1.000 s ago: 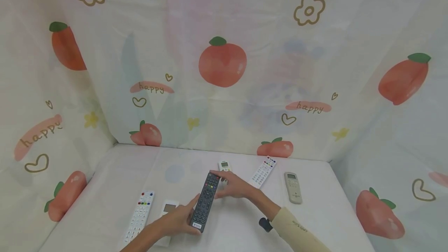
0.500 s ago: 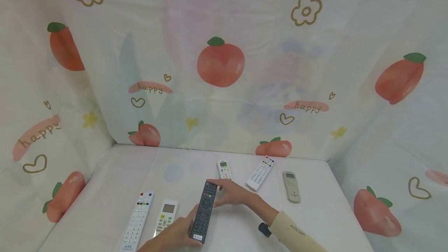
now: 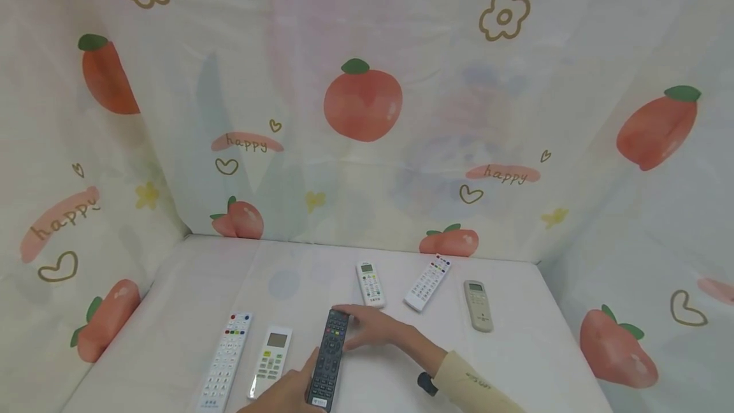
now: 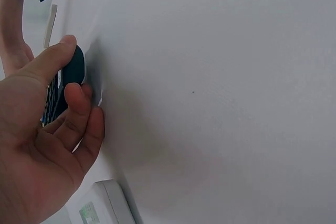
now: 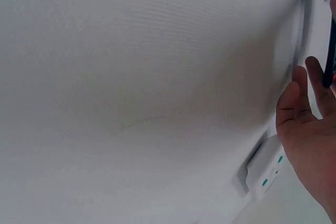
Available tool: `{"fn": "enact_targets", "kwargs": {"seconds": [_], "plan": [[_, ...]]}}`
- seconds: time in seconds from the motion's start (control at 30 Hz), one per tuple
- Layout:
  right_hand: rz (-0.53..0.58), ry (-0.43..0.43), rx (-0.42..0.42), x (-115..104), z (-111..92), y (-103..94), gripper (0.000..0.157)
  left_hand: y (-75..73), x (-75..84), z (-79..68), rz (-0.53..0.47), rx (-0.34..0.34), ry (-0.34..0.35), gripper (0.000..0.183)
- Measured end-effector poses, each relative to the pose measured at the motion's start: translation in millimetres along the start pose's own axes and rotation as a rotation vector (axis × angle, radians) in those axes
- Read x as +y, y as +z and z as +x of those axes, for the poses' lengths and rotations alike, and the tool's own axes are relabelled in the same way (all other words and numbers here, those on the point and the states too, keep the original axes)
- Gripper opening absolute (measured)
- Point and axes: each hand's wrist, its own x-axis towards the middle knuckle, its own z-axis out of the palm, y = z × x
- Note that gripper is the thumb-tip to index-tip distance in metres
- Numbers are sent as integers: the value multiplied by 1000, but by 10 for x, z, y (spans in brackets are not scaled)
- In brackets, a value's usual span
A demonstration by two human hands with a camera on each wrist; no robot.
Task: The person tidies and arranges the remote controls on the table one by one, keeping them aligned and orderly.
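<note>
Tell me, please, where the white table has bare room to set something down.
Far left, between the peach-print cloth backdrop and the long white plastic remote; also right, between the beige plastic remote and the right edge of the table. Crowded: front centre, where the left hand grips the black plastic remote beside the large-screened white remote.

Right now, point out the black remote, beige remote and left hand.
Black remote (image 3: 329,359): head view, middle of its keypad.
Beige remote (image 3: 478,306): head view, middle of its front.
Left hand (image 4: 37,148): left wrist view, on the palm.
</note>
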Motion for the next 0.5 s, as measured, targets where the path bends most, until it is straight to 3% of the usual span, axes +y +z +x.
{"fn": "enact_targets", "kwargs": {"seconds": [0.17,0.37,0.5], "plan": [[-20,19,-7,18,17,55,81,32,-43,-4,46,21,18,122],[-51,2,-6,26,32,71,81,26,16,-13,124,23,-58,121],[-154,-22,-8,28,69,88,82,26,26,1,211,31,-91,122]]}}
